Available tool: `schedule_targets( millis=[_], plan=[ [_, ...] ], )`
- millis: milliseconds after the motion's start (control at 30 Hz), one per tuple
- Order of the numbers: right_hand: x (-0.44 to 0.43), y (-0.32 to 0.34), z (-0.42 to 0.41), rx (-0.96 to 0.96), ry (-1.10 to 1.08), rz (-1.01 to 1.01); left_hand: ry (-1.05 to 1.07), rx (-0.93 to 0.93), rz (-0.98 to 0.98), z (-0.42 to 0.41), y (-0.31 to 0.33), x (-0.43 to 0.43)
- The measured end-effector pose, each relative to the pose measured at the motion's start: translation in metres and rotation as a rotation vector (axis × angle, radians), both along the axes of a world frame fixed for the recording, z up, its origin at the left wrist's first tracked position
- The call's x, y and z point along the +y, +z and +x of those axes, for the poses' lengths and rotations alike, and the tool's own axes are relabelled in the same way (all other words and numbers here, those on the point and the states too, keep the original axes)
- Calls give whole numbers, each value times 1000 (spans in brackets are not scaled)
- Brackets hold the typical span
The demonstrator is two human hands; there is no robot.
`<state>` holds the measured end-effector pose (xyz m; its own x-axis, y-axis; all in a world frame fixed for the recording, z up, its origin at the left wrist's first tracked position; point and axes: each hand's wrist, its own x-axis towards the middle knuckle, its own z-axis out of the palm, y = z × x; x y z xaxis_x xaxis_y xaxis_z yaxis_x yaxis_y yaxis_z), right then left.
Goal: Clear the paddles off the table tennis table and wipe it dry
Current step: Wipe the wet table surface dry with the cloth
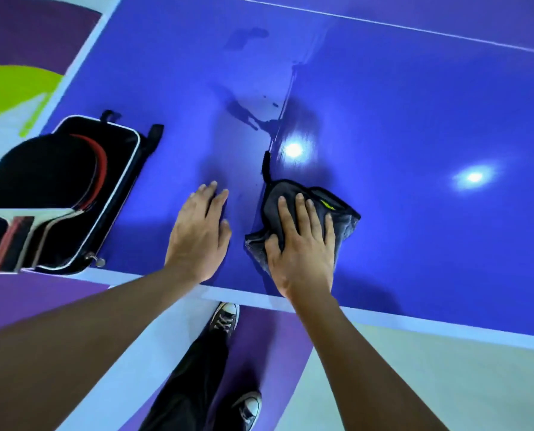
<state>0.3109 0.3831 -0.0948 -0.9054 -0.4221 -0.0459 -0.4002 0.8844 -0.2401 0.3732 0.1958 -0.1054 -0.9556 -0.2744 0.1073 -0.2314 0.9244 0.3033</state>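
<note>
My right hand presses flat on a crumpled dark grey cloth lying on the blue table tennis table, near its front edge. My left hand rests palm down on the bare table just left of the cloth, fingers spread, holding nothing. A wet streak and small puddles run up the table beyond the cloth. At the table's left corner, paddles with black and red rubber lie stacked in an open black case, handles sticking out over the front edge.
White lines mark the table's left and front edges. Two ceiling lights reflect as bright spots on the right half. Below the front edge, my legs and black sneakers stand on a purple, white and green floor.
</note>
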Motion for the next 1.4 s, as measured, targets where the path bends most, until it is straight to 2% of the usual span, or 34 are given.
schedule_targets(
  millis=[167,333,500,800,933,1100,1233,1400],
  plan=[
    [14,-3,61,9,8,-13,39,-24,16,33,4,16],
    [5,0,69,14,0,-15,19,-17,42,30,10,5],
    [-5,-1,33,23,311,-51,-7,27,28,-4,17,-27],
    [-62,-4,-113,56,329,22,-21,15,-84,-133,14,-120],
    [-95,-5,-200,65,227,45,-37,3,-123,-196,10,-170],
    [-139,-6,-312,74,124,59,79,12,-77,-266,2,-223],
    [-169,-3,-395,89,41,69,94,2,-53,-275,0,-222],
    [-197,-3,-475,62,57,107,102,-55,15,-277,0,-225]
  ],
)
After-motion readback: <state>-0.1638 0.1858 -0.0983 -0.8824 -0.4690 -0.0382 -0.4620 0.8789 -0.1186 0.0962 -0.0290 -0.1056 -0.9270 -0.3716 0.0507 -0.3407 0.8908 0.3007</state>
